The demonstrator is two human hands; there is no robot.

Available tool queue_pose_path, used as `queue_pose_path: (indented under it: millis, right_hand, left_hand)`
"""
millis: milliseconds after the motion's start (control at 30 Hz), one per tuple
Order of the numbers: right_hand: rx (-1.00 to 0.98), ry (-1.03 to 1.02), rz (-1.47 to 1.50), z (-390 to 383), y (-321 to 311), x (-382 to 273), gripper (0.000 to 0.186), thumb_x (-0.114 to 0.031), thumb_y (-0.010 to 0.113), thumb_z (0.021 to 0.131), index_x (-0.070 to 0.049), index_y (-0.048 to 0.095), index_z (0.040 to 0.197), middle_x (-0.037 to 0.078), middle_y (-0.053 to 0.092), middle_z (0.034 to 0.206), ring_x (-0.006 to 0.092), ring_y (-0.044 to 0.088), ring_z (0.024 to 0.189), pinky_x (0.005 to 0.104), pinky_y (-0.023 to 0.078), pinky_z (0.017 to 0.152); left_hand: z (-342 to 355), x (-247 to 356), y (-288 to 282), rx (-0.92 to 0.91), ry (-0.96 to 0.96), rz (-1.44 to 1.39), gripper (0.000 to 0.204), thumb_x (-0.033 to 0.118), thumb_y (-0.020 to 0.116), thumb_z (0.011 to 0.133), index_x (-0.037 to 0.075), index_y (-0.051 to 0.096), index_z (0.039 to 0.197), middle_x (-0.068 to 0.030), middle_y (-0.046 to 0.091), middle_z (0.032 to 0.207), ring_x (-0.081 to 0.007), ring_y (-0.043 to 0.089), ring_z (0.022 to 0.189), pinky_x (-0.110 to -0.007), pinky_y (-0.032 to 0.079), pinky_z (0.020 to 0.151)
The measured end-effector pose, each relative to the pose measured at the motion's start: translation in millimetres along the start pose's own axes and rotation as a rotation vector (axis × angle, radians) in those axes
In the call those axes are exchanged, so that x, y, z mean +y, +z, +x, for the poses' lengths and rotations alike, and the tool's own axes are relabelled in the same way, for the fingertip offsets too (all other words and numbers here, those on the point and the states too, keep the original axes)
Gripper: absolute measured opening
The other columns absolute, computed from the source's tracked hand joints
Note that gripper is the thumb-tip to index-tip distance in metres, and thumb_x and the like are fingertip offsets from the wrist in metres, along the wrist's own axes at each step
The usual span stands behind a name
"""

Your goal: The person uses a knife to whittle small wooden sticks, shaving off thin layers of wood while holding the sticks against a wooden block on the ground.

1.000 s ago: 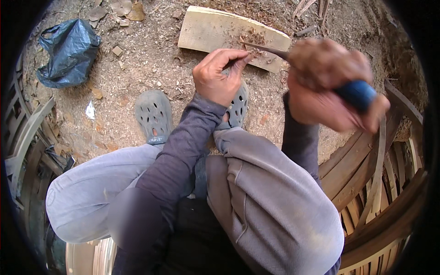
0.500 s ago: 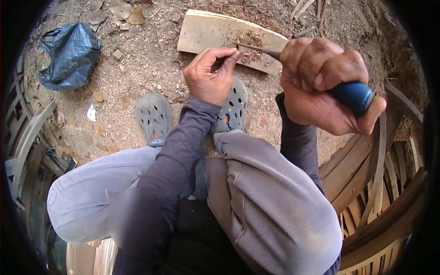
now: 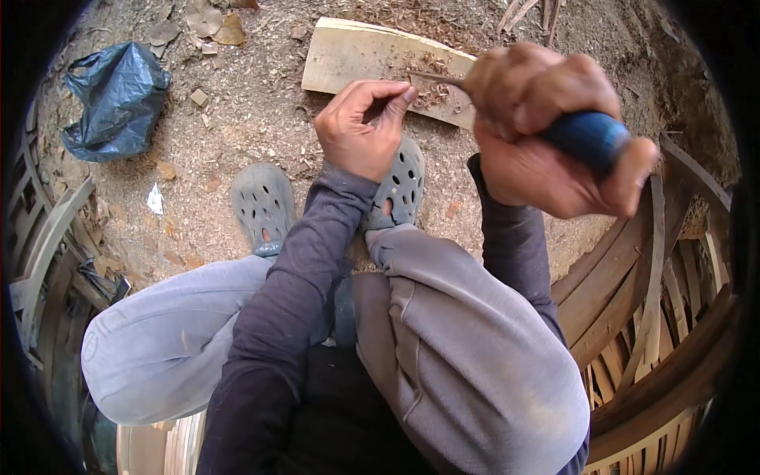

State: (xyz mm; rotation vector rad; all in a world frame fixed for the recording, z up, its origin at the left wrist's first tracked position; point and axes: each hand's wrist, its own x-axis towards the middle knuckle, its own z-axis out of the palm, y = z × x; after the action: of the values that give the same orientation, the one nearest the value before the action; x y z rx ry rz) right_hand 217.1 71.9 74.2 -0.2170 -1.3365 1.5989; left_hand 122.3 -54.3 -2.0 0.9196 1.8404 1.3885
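My right hand (image 3: 550, 131) is closed around the blue handle (image 3: 587, 142) of a knife with a narrow, pointed metal blade (image 3: 437, 79). The blade points left, its tip right by the fingertips of my left hand (image 3: 360, 127). Thumb and forefinger of that hand are pinched together; a tiny dark sliver shows at their tips, too small to name. Behind both hands a pale, slightly curved wooden board (image 3: 348, 59) lies on the ground, with reddish-brown curled shavings (image 3: 434, 93) on it. Motion blurs the right hand a little.
A dark blue plastic bag (image 3: 119, 103) lies at the far left, near a small wood block (image 3: 199, 97). My grey clogs (image 3: 264, 202) rest on ground strewn with wood chips. Curved wooden slats (image 3: 633, 317) are piled at the right, others (image 3: 51, 229) at the left. Dry leaves (image 3: 204, 20) lie at the back.
My right hand with the knife has shifted slightly left and toward the far side. The left hand keeps its pinch in nearly the same place.
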Motion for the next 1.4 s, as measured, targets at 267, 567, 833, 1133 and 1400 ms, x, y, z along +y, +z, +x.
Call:
queue_pose_path:
  millis: [267, 567, 833, 1133, 1400]
  right_hand:
    - [0.029, -0.137, -0.03, 0, 7, -15, 0.074, -0.076, 0.028, 0.092, -0.009, 0.06, 0.087, 0.007, 0.047, 0.061, 0.0173, 0.043, 0.045, 0.0312, 0.038, 0.038]
    - [-0.037, -0.099, -0.074, -17, -2, -11, 0.069, -0.065, 0.029, 0.097, -0.004, 0.058, 0.083, 0.008, 0.048, 0.058, 0.0164, 0.04, 0.042, 0.0321, 0.034, 0.035]
    - [0.061, -0.131, -0.092, -28, -7, -7, 0.075, -0.074, 0.03, 0.093, -0.006, 0.054, 0.073, 0.005, 0.045, 0.055, 0.0149, 0.038, 0.04, 0.032, 0.034, 0.037]
    - [0.196, -0.055, -0.081, -27, 0, 1, 0.076, -0.064, 0.032, 0.097, 0.001, 0.054, 0.063, 0.009, 0.045, 0.051, 0.0219, 0.045, 0.043, 0.0337, 0.039, 0.041]
    - [0.086, -0.05, -0.092, -33, 4, -11, 0.075, -0.063, 0.034, 0.097, 0.001, 0.047, 0.061, 0.008, 0.045, 0.051, 0.021, 0.045, 0.041, 0.0333, 0.039, 0.04]
  left_hand:
    - [-3, -2, 6, -0.027, 0.092, 0.039, 0.013, 0.007, 0.081, 0.082, 0.003, 0.074, 0.093, -0.0088, 0.073, 0.09, -0.0142, 0.071, 0.08, -0.027, 0.057, 0.07]
    - [2, 3, 6, -0.001, 0.171, 0.06, 0.011, 0.007, 0.081, 0.079, 0.005, 0.074, 0.088, -0.0089, 0.073, 0.083, -0.0198, 0.072, 0.075, -0.029, 0.057, 0.065]
    - [-1, 1, 3, -0.032, 0.113, 0.036, 0.013, 0.006, 0.082, 0.08, 0.003, 0.075, 0.089, -0.0083, 0.074, 0.086, -0.0157, 0.072, 0.077, -0.027, 0.058, 0.069]
    - [-7, 3, 4, -0.067, 0.084, 0.054, 0.011, 0.007, 0.082, 0.079, 0.004, 0.075, 0.088, -0.0083, 0.074, 0.087, -0.0177, 0.072, 0.079, -0.029, 0.057, 0.071]
    - [-4, 1, 6, -0.051, 0.086, 0.042, 0.011, 0.006, 0.081, 0.08, 0.004, 0.075, 0.089, -0.0086, 0.074, 0.088, -0.0181, 0.072, 0.079, -0.029, 0.057, 0.071]
